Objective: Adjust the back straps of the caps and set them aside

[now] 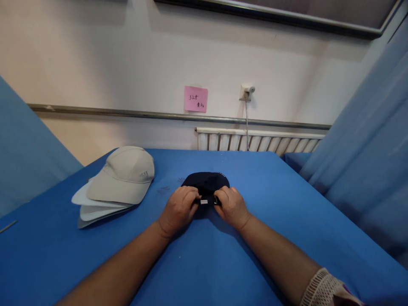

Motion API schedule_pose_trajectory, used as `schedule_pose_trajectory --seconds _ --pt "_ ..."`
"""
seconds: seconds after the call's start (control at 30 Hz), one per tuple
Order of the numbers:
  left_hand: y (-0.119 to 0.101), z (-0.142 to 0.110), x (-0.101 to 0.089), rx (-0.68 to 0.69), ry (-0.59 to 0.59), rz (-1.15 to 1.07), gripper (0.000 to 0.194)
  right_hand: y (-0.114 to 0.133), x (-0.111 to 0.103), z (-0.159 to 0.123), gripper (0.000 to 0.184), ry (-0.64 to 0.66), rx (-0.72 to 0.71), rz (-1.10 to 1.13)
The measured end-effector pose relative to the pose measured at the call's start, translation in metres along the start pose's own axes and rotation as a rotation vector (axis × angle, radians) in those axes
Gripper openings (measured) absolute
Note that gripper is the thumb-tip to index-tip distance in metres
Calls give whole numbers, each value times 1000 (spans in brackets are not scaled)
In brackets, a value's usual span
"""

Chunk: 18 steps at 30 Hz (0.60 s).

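Observation:
A dark navy cap (205, 180) is in the middle of the blue-covered table, its back strap facing me. The strap carries a small white label and a metal buckle. My left hand (181, 207) grips the cap's back edge at the left end of the strap, fingers closed. On the other side, my right hand (232, 206) pinches the edge close to the buckle. Both thumbs are partly hidden by the fingers and the cap. Left of my hands lies a stack of several caps, with a beige cap (127, 174) on top and paler brims showing beneath it.
The blue table cover (197, 272) reaches back to a radiator (255, 140) and a wall rail (134, 113). A pink note (195, 99) and a plugged-in socket (246, 92) are on the wall. Blue curtains (363, 140) hang at both sides. A thin stick (8, 226) lies far left.

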<state>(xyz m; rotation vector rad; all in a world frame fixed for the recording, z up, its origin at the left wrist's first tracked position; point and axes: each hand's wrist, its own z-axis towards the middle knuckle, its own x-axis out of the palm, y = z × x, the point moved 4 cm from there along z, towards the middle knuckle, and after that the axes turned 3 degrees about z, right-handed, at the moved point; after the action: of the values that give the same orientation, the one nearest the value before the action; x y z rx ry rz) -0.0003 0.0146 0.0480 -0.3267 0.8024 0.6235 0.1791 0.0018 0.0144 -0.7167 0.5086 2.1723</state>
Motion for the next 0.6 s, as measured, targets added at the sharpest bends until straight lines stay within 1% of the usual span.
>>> schedule_pose_trajectory --seconds 0.07,0.13,0.2,0.23,0.3,0.4,0.43,0.47,0.53,0.57,0.6 --pt "-1 2 0 -21 82 -23 16 -2 -1 -3 8 -60 26 34" --pt "-3 4 0 -19 174 -33 21 -6 -3 -6 9 -130 83 98" --pt "-4 5 0 8 222 -19 19 -9 -6 -8 11 -185 143 160" --pt "-4 5 0 23 219 0 15 -10 -7 -8 12 -200 159 182" --pt "-3 5 -1 47 157 53 10 -8 -8 -8 13 -188 152 194" --pt "-4 4 -3 76 33 98 13 -3 -4 -6 16 -94 95 145" --pt "-6 4 -4 90 15 88 14 -2 -3 -5 19 -58 74 129" --pt "-8 4 -5 108 23 61 15 -1 -2 -5 23 -31 54 119" --pt "-11 4 -8 120 91 -42 11 0 -1 -6 31 -17 16 117" --pt "-11 3 -10 101 119 -112 7 -1 -2 -7 34 -35 7 124" --pt "-10 3 -12 63 129 -184 7 -2 -3 -7 35 -68 5 135"
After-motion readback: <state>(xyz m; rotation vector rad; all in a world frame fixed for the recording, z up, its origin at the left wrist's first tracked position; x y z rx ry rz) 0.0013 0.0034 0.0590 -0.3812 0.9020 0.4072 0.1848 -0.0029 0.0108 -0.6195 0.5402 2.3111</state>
